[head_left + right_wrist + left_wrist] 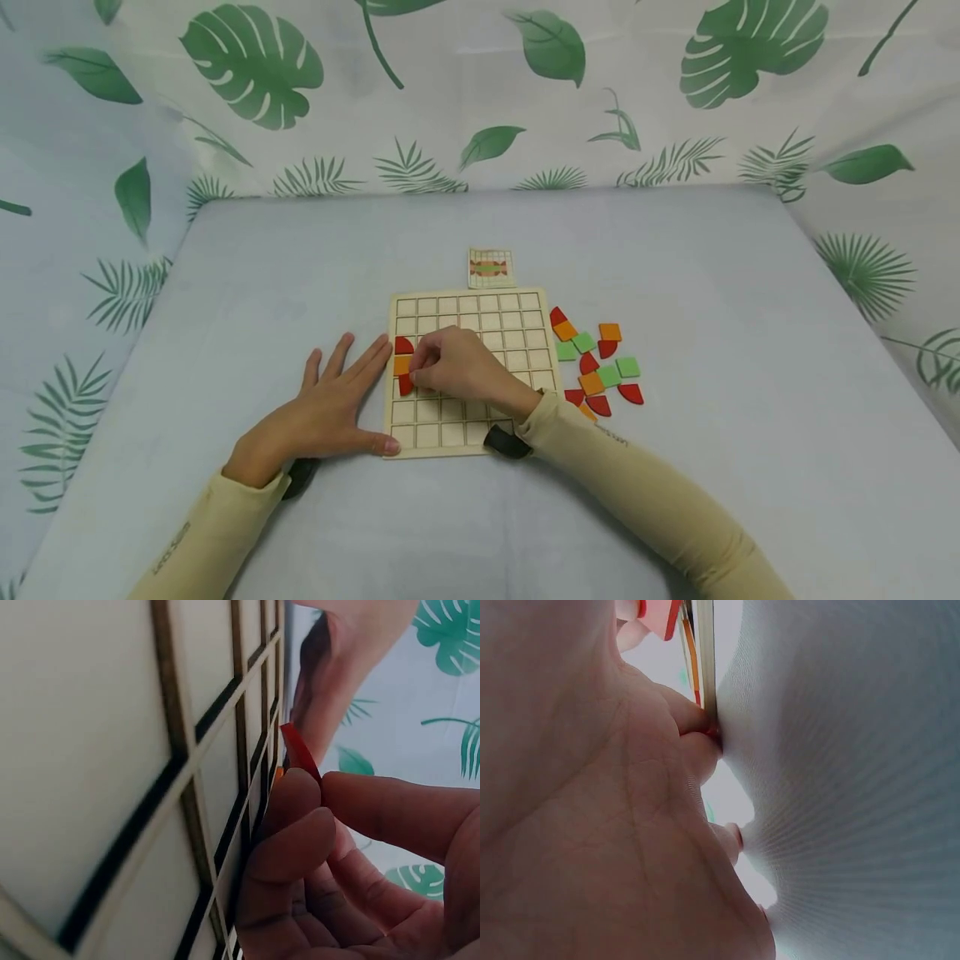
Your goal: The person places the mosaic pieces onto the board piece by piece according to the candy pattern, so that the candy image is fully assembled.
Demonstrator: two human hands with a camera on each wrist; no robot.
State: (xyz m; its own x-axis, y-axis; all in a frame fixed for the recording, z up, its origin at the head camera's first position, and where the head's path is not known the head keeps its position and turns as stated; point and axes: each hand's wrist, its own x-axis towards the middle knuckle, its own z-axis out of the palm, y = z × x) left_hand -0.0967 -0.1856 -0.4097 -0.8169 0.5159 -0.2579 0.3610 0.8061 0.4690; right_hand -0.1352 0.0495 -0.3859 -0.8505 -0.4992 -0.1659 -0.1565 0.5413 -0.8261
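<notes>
A pale wooden grid board (468, 312) lies on the table. Along its left column are a red quarter-circle tile (403, 344) and, just below, an orange square tile (402, 365). My right hand (459, 364) reaches over the board and pinches another red quarter-circle tile (302, 752) between thumb and fingertips, tilted to the grid in the right wrist view. With fingers spread and straight, my left hand (318, 421) rests by the board's left side, its index fingertip and thumb touching the edge. The palm (630, 810) fills much of the left wrist view.
Right of the board, several loose tiles lie scattered: red quarter-circles (631, 393), green squares (627, 367) and orange squares (610, 332). Behind the board's far edge is a small pattern card (491, 256). A leaf-printed cloth (465, 100) stands behind the table.
</notes>
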